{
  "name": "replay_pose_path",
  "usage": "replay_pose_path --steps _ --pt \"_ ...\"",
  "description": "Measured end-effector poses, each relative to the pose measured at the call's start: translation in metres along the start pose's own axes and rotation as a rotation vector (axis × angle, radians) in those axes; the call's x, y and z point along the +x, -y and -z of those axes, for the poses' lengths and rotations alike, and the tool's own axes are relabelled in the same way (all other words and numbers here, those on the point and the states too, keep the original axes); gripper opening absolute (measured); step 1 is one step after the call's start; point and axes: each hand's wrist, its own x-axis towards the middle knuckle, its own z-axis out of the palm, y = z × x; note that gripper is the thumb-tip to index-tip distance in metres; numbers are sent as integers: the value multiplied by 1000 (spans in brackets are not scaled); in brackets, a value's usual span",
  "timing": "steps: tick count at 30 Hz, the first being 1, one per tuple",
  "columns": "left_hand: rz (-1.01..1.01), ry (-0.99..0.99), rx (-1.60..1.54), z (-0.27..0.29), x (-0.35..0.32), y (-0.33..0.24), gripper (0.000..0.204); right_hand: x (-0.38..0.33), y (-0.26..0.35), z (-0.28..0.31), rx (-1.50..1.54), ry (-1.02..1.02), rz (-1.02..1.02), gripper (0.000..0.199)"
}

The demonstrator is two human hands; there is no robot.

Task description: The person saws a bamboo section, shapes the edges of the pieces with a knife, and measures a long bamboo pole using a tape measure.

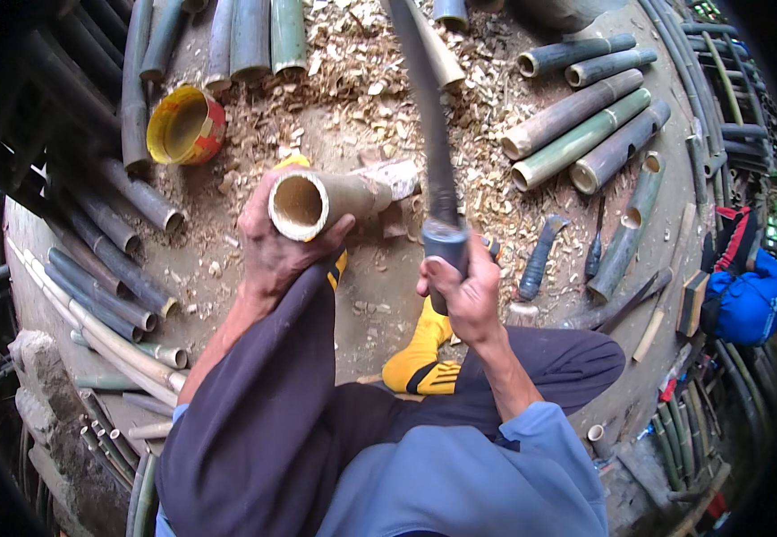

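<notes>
Left hand (270,242) clamped round the bamboo tube (348,197) by its open end, over mid-floor (361,291); right hand (466,291) wrapped on the knife (437,152). Best keep strokes clear of fingers and legs (250,403). Loose tubes (572,114) crowd the floor's left and right edges; swing room's likely the shavings-covered (352,54) middle.

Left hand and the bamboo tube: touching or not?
Touching. The head view shows the left hand wrapped around the near end of the bamboo tube, thumb pressed against its side just behind the open rim.
</notes>
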Motion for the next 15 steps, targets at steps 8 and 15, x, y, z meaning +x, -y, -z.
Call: replay_pose_path --steps 8,15 --pt "11 -4 -43 -6 5 -4 58 27 -30 -21 -410 91 -131 37" --pt "95 -30 -18 -2 0 -2 59 9 29 -16 66 -127 524 41"
